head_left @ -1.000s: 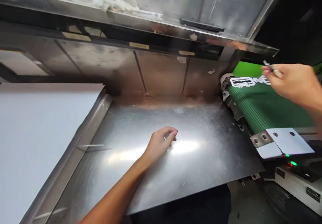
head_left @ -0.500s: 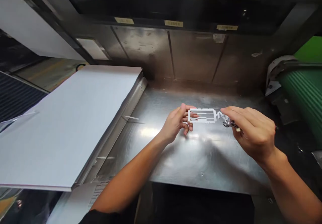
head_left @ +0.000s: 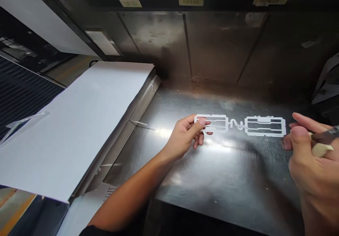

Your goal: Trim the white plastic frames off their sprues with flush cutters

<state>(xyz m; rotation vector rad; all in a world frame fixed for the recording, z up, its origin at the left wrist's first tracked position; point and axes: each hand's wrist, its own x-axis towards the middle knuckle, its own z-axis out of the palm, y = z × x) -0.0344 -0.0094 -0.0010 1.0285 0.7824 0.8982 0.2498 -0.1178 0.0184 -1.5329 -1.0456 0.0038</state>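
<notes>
Over a steel table point(head_left: 225, 179), the left hand point(head_left: 182, 137) pinches a white cutout point(head_left: 233, 123).

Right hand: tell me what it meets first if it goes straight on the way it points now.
The right-hand frame of the white die-cut strip. The right hand points left at that frame's end and looks very close to it, though depth is unclear from this view.
</notes>
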